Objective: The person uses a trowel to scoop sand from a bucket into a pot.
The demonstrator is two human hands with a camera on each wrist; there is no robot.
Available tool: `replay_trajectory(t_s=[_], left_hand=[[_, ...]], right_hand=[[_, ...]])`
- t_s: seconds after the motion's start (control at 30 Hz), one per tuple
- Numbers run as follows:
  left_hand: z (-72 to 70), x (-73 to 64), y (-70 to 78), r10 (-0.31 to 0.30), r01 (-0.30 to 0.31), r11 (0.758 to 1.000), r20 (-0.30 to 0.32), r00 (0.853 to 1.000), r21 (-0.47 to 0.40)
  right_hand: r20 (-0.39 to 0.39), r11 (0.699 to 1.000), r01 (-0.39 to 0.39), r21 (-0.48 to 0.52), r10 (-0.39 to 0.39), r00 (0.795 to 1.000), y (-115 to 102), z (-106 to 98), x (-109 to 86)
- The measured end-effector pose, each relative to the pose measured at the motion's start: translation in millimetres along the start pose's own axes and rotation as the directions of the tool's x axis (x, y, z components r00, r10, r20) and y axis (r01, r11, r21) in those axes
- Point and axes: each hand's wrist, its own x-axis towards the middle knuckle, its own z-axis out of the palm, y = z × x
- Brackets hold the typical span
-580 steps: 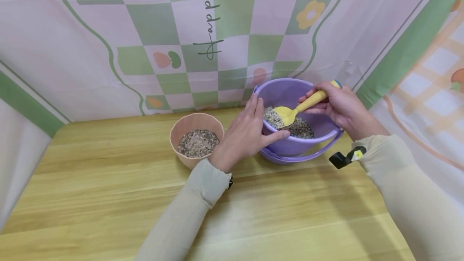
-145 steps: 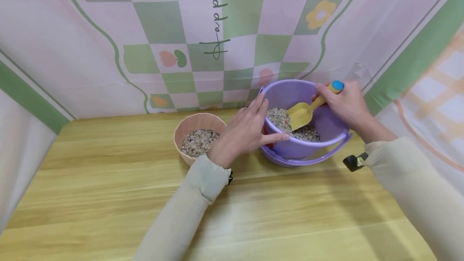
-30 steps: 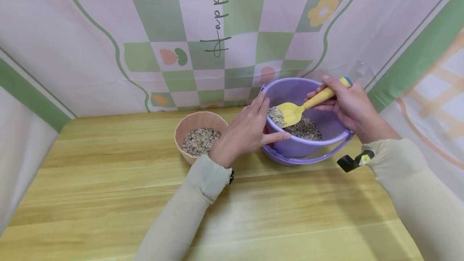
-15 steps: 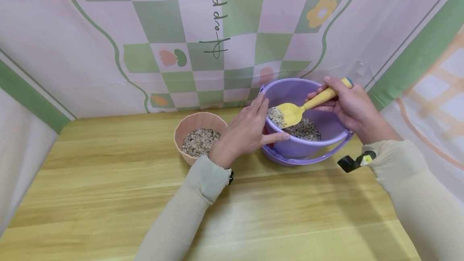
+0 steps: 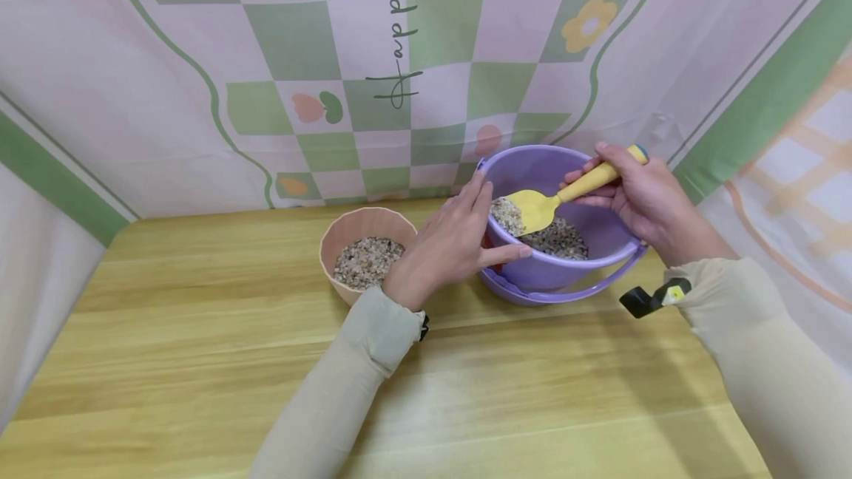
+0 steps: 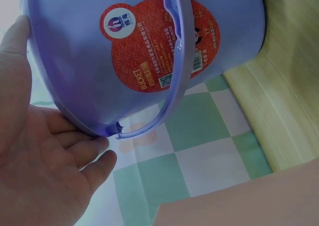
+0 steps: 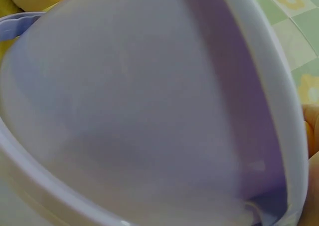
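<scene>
Right hand [image 5: 648, 198] curls round the handle of a yellow scoop [image 5: 541, 209], whose blade lies within the mouth of a purple bucket [image 5: 562, 273]; pale gravel [image 5: 507, 216] shows at its tip, though whether carried or heaped cannot be told. Left hand [image 5: 447, 241], fingers extended and thumb spread apart, rests against the bucket's rim. Darker gravel [image 5: 564, 239] covers the bucket's bottom. Just left of the bucket, partly behind the left wrist, a peach bowl [image 5: 364, 222] containing gravel stands on the wooden table [image 5: 200, 361], before a checked cloth [image 5: 293, 43].
</scene>
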Motion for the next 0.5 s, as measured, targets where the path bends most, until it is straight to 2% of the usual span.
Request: replay_trajectory(t_s=[0.3, 0.5], left_hand=[[1.0, -0.1, 0.8, 0.000, 0.000, 1.000, 0.004, 1.000, -0.002], [1.1, -0.7, 0.3, 0.000, 0.000, 1.000, 0.004, 1.000, 0.001]], right_hand=[[0.025, 0.998, 0.002, 0.065, -0.003, 1.000, -0.7, -3.5, 0.1], [-0.002, 0.997, -0.015, 0.082, 0.015, 1.000, -2.6, -3.8, -0.8]])
